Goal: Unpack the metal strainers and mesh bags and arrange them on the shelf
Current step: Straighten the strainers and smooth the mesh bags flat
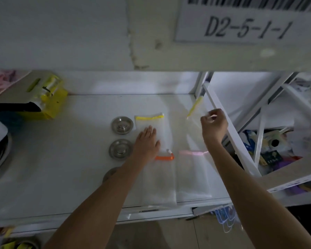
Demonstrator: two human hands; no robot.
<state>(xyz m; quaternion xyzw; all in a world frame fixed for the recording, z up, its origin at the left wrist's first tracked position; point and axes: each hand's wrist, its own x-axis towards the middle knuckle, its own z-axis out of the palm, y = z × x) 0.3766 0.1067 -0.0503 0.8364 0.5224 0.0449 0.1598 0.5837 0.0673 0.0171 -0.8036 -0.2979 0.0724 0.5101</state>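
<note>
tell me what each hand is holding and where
The right hand pinches a translucent white mesh bag with a yellow band at its top edge, beside the band. The left hand lies flat on another yellow-banded mesh bag, gripping nothing.

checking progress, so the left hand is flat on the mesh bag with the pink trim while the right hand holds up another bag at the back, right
Not quite. In the head view the left hand lies flat on the mesh bag with the yellow trim, not the pink-trimmed one, which lies untouched further right. The right hand does hold up another bag at the back.
</note>
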